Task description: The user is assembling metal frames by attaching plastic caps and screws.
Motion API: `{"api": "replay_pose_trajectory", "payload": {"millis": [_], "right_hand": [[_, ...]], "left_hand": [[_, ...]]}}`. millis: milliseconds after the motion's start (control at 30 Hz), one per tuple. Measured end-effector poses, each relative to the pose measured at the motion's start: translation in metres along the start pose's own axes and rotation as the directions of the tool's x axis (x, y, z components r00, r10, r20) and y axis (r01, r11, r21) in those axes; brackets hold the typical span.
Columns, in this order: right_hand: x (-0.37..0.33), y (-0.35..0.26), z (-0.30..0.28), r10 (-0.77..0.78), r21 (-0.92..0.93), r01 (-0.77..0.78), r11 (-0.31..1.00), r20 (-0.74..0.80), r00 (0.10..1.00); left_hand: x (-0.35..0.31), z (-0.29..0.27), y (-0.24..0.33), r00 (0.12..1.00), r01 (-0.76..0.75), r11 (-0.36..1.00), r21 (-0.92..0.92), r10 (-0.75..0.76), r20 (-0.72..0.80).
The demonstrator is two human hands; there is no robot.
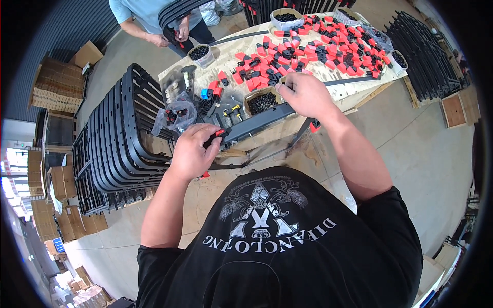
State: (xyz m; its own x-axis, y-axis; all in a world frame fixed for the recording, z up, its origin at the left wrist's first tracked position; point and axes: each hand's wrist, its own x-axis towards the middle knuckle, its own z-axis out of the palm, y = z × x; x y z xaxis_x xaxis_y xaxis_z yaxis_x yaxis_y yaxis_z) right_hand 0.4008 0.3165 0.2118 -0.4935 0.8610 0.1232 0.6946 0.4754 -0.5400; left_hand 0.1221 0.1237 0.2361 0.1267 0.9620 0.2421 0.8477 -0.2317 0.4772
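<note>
— Fingers [201, 139] of our left hand [192, 154] are curled tight around the near end of the long dark metal bar [259, 120], thumb side pressing a small red-and-black clip [220, 133] against it. Do we agree on that?

— We do. Our right hand [307, 95] grips the far end of the same bar, fingers folded down over its top edge, so both hands are clamped on it and it runs slanted between them, just above the edge of the plywood table [354, 87].

— What sits just beyond our right fingers?

— A wide scatter of red-and-black clips [313, 51] covering the tabletop, and a thin dark rod [354, 80] lying just past our knuckles. Between our two hands, just behind the bar, we see an open box of small black parts [262, 101].

— And beyond our left fingers?

— Clear plastic bags [177, 114] with small hardware, and a blue piece [205, 94] among red ones. Off to the left of that hand stands a row of stacked black frames [120, 138], leaning together.

— Anything below our right wrist?

— One more red-and-black clip [315, 124] on a slim leg hanging under the table edge.

— Farther off?

— Another person in a light blue shirt [138, 10] at the far end of the table, whose hands [172, 37] hold a black frame.
</note>
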Motion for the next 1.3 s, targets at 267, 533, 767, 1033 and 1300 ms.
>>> {"api": "replay_pose_trajectory", "payload": {"millis": [267, 533, 767, 1033, 1300], "right_hand": [[0.003, 0.000, 0.001, -0.010, 0.015, 0.011, 1.000, -0.017, 1.000], [0.003, -0.001, 0.000, -0.030, 0.001, 0.030, 1.000, -0.019, 0.999], [0.008, -0.004, -0.004, -0.005, -0.039, 0.007, 0.999, 0.063, 0.998], [-0.001, -0.004, -0.006, 0.040, 0.026, -0.041, 0.999, 0.032, 0.999], [0.003, -0.007, -0.008, 0.061, -0.004, -0.061, 0.998, 0.061, 0.996]], "left_hand": [[0.002, 0.001, 0.006, 0.998, -0.038, 0.988, 0.147, 0.044, -0.033], [0.007, -0.008, 0.000, 0.999, 0.023, 1.000, 0.005, -0.023, 0.036], [0.075, -0.002, 0.014, 0.988, -0.024, 0.986, -0.168, 0.049, 0.146], [0.098, 0.022, 0.038, 0.836, -0.098, 0.991, 0.095, 0.030, 0.548], [0.102, 0.018, 0.034, 0.867, -0.128, 0.988, 0.091, 0.067, 0.493]]}}
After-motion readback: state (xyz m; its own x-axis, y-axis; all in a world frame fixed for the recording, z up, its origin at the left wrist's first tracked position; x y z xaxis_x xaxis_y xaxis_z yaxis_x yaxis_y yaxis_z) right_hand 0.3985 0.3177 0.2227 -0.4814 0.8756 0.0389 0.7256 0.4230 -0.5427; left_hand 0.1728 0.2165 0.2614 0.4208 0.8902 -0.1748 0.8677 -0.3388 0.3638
